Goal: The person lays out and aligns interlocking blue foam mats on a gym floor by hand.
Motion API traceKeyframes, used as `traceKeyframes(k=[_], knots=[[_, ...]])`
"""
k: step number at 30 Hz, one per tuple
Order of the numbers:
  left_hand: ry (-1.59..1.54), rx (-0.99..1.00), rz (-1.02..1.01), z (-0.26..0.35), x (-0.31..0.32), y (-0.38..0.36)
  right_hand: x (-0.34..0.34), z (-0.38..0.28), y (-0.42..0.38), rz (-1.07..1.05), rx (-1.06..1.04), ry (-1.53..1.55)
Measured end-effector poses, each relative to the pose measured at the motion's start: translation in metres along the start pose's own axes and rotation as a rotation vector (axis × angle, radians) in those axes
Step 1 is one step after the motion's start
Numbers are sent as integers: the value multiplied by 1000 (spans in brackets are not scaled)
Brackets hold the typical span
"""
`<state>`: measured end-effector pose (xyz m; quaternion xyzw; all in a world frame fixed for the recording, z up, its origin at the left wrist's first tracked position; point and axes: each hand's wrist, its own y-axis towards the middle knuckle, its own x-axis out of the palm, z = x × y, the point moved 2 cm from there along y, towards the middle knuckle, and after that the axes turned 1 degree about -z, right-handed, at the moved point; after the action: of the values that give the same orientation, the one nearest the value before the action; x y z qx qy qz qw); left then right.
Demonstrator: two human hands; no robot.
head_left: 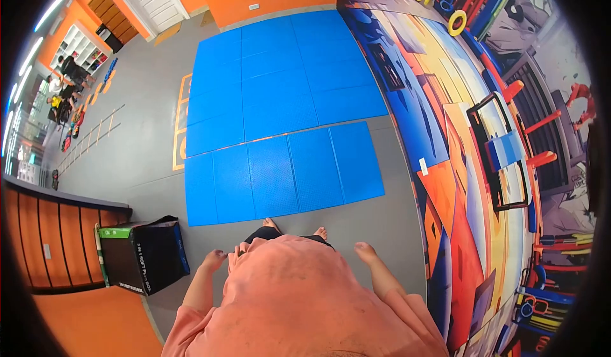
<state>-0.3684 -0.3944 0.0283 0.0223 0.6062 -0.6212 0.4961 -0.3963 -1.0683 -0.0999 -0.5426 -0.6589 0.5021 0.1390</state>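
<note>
— At the near edge of the blue mats (pixel 280 172), what are the hands doing?

— Both are hanging at the person's sides, holding nothing. The left hand (pixel 214 259) is hanging just beside the hip, its fingers curling loosely inward; they are touching no object.

— And the other one?

— The right hand (pixel 365 251) is hanging a little away from the body, above the grey floor (pixel 382 223). Its fingers are bending into a loose curl too, though how far they are closing is too small to tell.

— Where are the mats lying?

— They are lying flat on the floor right in front of the bare feet (pixel 272 224), the toes almost touching the nearest row.

— Anything near the left hand?

— A black box (pixel 143 255) with a green corner is standing on the floor just to its left, apart from the fingers.
</note>
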Motion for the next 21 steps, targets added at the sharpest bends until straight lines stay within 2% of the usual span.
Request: traceKeyframes(k=[6, 8, 11, 16, 21], knots=[[24, 45, -42, 16, -6, 12, 12, -14, -11, 93, -55, -13], [12, 47, -65, 18, -8, 20, 18, -17, -18, 26, -23, 15], [1, 44, -90, 26, -15, 25, 28, -17, -21, 50, -5, -12], [9, 69, -121, 8, -28, 56, 51, -4, -13, 99, -16, -71], [-24, 57, -114, -19, -64, 78, 79, -40, -33, 139, 10, -44]])
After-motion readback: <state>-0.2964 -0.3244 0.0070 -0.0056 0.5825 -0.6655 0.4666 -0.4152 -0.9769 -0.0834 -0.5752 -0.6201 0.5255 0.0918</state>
